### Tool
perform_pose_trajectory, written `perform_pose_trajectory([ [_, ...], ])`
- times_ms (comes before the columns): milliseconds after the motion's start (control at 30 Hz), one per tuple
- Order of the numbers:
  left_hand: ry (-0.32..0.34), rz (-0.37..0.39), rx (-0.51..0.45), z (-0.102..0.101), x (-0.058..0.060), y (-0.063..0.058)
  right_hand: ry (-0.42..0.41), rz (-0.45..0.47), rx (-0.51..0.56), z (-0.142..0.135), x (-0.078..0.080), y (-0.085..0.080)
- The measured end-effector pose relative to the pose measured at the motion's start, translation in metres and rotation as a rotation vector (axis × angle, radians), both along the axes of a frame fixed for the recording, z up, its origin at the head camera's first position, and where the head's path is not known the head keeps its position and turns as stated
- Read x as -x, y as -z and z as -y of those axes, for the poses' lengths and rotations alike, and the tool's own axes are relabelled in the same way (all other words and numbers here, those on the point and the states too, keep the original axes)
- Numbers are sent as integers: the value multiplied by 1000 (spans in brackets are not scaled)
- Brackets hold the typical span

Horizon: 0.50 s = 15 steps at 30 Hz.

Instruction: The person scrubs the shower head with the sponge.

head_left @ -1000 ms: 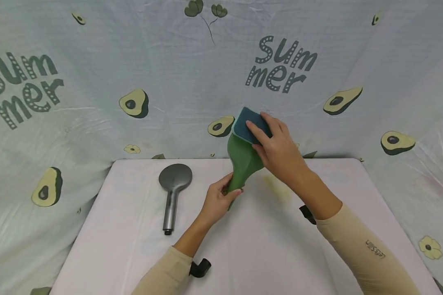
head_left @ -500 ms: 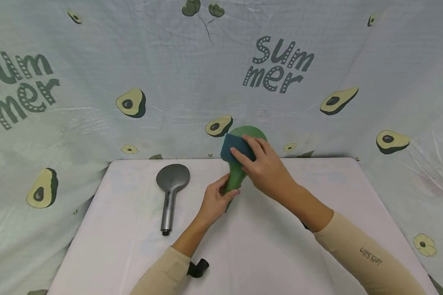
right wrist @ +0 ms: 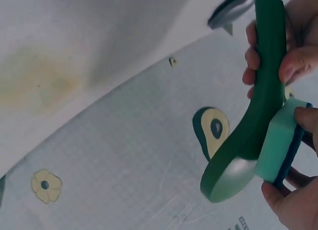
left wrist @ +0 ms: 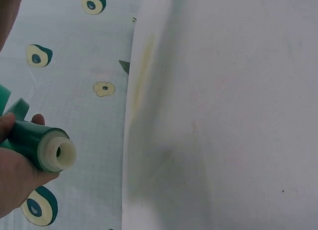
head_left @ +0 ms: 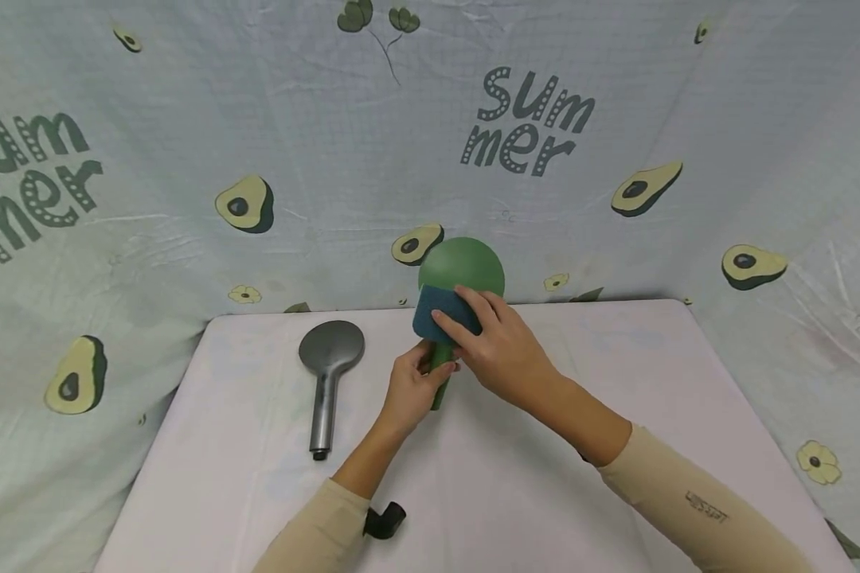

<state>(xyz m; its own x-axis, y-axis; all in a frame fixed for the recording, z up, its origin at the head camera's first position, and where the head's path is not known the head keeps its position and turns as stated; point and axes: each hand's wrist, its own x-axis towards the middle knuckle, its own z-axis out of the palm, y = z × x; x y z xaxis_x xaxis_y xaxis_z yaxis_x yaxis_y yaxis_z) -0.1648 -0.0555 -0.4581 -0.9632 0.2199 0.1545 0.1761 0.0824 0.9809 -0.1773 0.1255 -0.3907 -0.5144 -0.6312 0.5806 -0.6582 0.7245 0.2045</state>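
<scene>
My left hand (head_left: 411,387) grips the handle of a green shower head (head_left: 466,263), holding it raised above the table with its round head up and away from me. In the left wrist view, the pale hollow end of its handle (left wrist: 60,151) pokes out of the hand. My right hand (head_left: 505,346) pinches a sponge (head_left: 440,314), dark blue on one face and light green on the other. From the right wrist view, the sponge's light green side lies against the shower head where head and handle meet. The sponge hides that part in the head view.
A grey shower head (head_left: 331,350) lies on the table (head_left: 272,493) left of my hands, handle toward me. A black piece (head_left: 385,521) shows at my left wrist. Behind the table's far edge hangs a cloth (head_left: 358,175) printed with avocados and lettering.
My right hand has drawn the sponge down and left, from the top of the green shower head to the upper handle. The green round head now shows above it; my left hand keeps its grip.
</scene>
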Motion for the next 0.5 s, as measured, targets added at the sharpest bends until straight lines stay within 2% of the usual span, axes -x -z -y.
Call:
perform_pose_trajectory([
  [133,18,21,-10,1,0,0,40,61,73,-1,12,-13],
  [300,46,64,-14,1,-3,1,100,192,180,-9,26,-33],
  [500,86,18,-15,1,-6,2,136,271,280,-22,35,-46],
])
